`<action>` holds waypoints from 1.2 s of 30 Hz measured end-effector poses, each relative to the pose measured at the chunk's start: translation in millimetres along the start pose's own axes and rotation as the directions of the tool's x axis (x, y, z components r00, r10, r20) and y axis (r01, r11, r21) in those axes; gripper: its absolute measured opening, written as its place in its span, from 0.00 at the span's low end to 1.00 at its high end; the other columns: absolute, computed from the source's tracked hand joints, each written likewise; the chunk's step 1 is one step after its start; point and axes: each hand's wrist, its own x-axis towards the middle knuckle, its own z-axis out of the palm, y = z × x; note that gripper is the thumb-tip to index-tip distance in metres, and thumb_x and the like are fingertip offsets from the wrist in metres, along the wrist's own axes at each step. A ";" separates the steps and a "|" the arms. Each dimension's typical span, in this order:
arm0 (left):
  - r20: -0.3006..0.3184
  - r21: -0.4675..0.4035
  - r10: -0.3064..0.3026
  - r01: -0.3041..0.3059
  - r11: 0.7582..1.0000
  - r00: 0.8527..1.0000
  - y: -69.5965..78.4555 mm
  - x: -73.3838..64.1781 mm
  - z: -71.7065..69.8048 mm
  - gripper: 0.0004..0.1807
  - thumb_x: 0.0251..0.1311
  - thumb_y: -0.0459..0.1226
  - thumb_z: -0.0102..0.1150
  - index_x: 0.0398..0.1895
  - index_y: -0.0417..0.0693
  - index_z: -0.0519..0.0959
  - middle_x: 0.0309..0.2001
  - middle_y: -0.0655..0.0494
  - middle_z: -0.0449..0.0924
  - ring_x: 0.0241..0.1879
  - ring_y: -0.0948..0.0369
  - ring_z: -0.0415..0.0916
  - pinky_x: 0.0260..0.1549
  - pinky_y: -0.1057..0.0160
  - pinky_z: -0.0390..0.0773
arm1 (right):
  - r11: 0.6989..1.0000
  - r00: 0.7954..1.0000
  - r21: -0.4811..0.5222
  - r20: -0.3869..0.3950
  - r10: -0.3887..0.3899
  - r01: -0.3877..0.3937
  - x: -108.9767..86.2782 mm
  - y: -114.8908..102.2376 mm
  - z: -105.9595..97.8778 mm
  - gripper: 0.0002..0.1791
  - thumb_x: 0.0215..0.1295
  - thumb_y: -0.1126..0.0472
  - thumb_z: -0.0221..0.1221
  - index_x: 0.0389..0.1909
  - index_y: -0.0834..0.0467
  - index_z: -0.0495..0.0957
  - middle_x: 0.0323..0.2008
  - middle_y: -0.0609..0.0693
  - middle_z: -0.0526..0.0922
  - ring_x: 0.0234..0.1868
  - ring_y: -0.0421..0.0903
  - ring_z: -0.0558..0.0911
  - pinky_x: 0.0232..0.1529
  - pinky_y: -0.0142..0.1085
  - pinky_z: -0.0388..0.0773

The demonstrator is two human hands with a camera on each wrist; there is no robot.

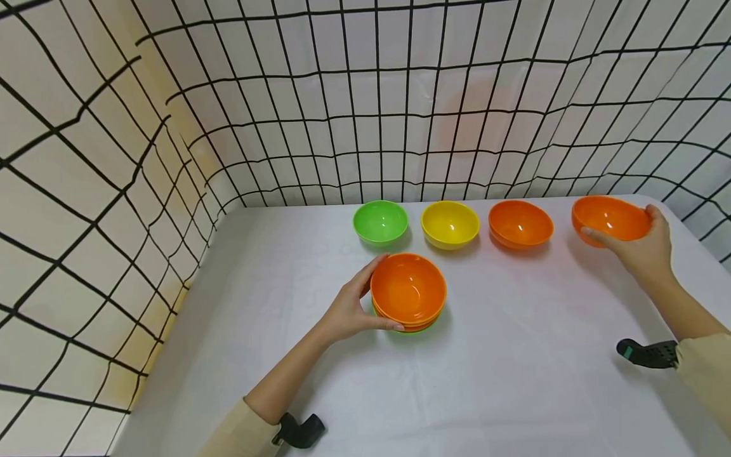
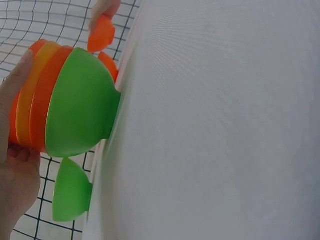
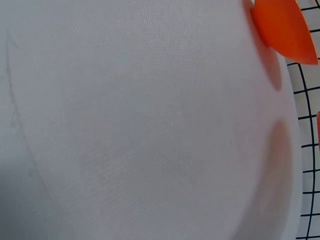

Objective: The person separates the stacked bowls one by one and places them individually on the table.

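Note:
A stack of nested bowls (image 1: pixel 408 289) stands mid-table, with an orange bowl on top and a green bowl (image 2: pixel 80 105) at the bottom. My left hand (image 1: pixel 354 311) grips this stack from the left, thumb on the near side and fingers round the far side. In the left wrist view, the green bowl's foot meets the tabletop. At the far right, my right hand (image 1: pixel 648 244) holds a single orange bowl (image 1: pixel 611 217) by its side, thumb in front. That bowl looks raised, its shadow falling apart from it. Only a sliver of it shows in the right wrist view.
Along the back edge stand a green bowl (image 1: pixel 380 223), a yellow bowl (image 1: pixel 450 225) and another orange bowl (image 1: pixel 521 224) in a row. A black wire grid (image 1: pixel 377 101) rises behind the white table (image 1: pixel 485 374) and along its left side.

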 end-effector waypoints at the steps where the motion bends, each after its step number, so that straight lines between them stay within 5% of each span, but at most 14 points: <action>1: 0.000 -0.002 -0.001 0.001 1.000 1.000 0.2 -0.1 -0.1 0.57 0.35 0.31 0.76 0.70 0.42 0.51 0.67 0.47 0.59 0.66 0.53 0.59 0.64 0.56 0.61 | 1.000 1.000 -0.002 -0.001 0.005 -0.005 1.0 0.4 0.7 0.61 0.46 0.35 0.64 0.70 0.36 0.28 0.73 0.48 0.35 0.71 0.56 0.45 0.66 0.56 0.55; 12: 0.004 -0.005 -0.015 0.015 1.000 1.000 0.6 0.5 -0.8 0.57 0.35 0.30 0.76 0.71 0.44 0.51 0.67 0.47 0.59 0.66 0.53 0.58 0.64 0.56 0.61 | 0.998 0.999 -0.031 -0.009 0.047 -0.047 -2.9 -4.9 13.8 0.64 0.45 0.32 0.61 0.71 0.43 0.26 0.73 0.55 0.34 0.70 0.61 0.45 0.66 0.58 0.53; 14: -0.001 -0.004 -0.017 0.017 1.000 1.000 -8.7 1.5 0.9 0.58 0.34 0.32 0.77 0.71 0.48 0.51 0.67 0.51 0.59 0.66 0.56 0.58 0.64 0.57 0.61 | 0.998 0.998 -0.040 -0.006 0.056 -0.056 -4.0 -7.6 14.5 0.64 0.46 0.31 0.60 0.71 0.45 0.25 0.72 0.56 0.33 0.70 0.61 0.44 0.65 0.59 0.53; 20: -0.015 -0.003 0.002 -0.002 1.000 1.000 -34.6 4.5 4.8 0.60 0.32 0.38 0.78 0.71 0.62 0.51 0.68 0.64 0.57 0.66 0.63 0.57 0.64 0.59 0.62 | 0.994 0.994 -0.040 0.033 0.102 -0.101 -39.5 -57.0 7.7 0.62 0.52 0.36 0.59 0.71 0.59 0.28 0.71 0.63 0.34 0.69 0.65 0.44 0.66 0.59 0.51; 25: -0.018 0.005 -0.005 0.005 1.000 1.000 -29.0 3.6 4.9 0.59 0.33 0.36 0.78 0.71 0.59 0.51 0.68 0.61 0.57 0.66 0.62 0.57 0.64 0.59 0.61 | 0.997 0.997 -0.037 0.026 0.070 -0.069 -52.1 -72.6 7.0 0.60 0.53 0.40 0.60 0.70 0.65 0.32 0.69 0.67 0.38 0.68 0.67 0.47 0.67 0.57 0.49; 32: -0.004 -0.002 -0.029 0.029 1.000 1.000 0.4 0.0 1.1 0.57 0.34 0.31 0.76 0.71 0.45 0.52 0.67 0.49 0.58 0.67 0.55 0.57 0.64 0.56 0.61 | 0.997 0.996 -0.039 0.050 0.073 -0.071 -53.0 -67.8 10.0 0.62 0.52 0.38 0.60 0.70 0.63 0.28 0.70 0.66 0.35 0.68 0.67 0.45 0.65 0.60 0.51; 36: -0.002 -0.003 -0.028 0.028 1.000 1.000 4.2 -0.7 0.5 0.57 0.34 0.30 0.76 0.70 0.44 0.52 0.67 0.47 0.59 0.66 0.54 0.58 0.64 0.57 0.61 | 0.996 0.995 -0.062 0.073 0.067 -0.062 -53.3 -60.9 11.9 0.62 0.53 0.38 0.59 0.70 0.62 0.26 0.69 0.67 0.34 0.68 0.68 0.44 0.63 0.63 0.53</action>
